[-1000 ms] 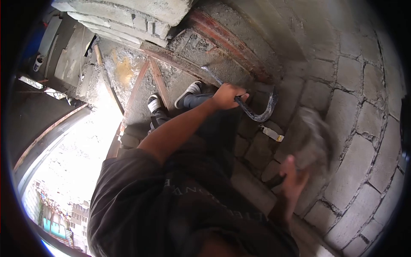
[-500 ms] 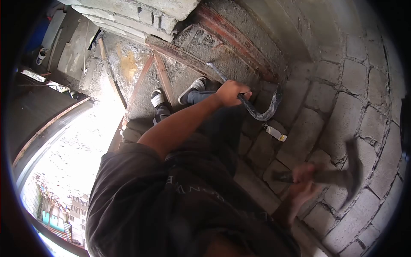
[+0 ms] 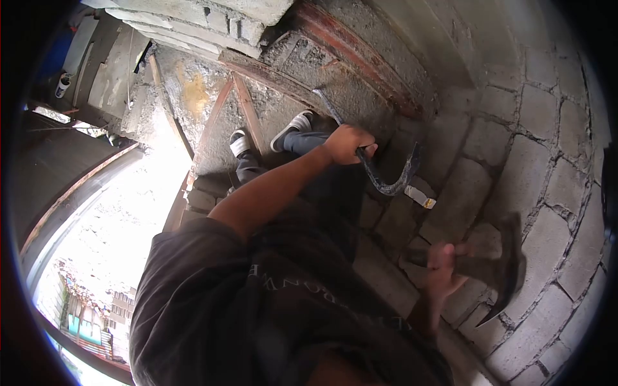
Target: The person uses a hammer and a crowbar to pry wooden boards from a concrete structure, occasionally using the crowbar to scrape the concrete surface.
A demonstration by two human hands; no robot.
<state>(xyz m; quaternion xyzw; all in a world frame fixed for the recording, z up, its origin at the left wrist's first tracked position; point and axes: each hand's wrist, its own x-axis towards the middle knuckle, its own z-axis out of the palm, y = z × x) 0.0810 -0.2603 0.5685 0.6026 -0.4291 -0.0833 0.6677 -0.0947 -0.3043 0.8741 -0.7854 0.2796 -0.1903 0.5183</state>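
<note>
My left hand (image 3: 349, 144) is closed round the shaft of a dark metal pry bar (image 3: 372, 174). The bar's curved hook points to the right, and its thin, lighter end sticks out beyond my fist at the upper left. Lower right, my right hand (image 3: 445, 265) grips the handle of a hammer (image 3: 508, 267) with a long, curved, pointed head, slightly blurred. The hammer is apart from the bar, in front of the block wall (image 3: 537, 161). A small pale piece with a yellow mark (image 3: 420, 197) lies near the hook.
Striped shoes (image 3: 239, 143) stand by wooden strips (image 3: 248, 112) on rough concrete. A reddish beam (image 3: 354, 51) runs along the top. Concrete blocks (image 3: 193, 32) are stacked at the upper left. Left of my body is a bright opening (image 3: 122, 212) with buildings below.
The hammer has shifted left, and its head has turned so the point is lower. My left hand and the pry bar have barely moved; the hook sits slightly lower and farther left.
</note>
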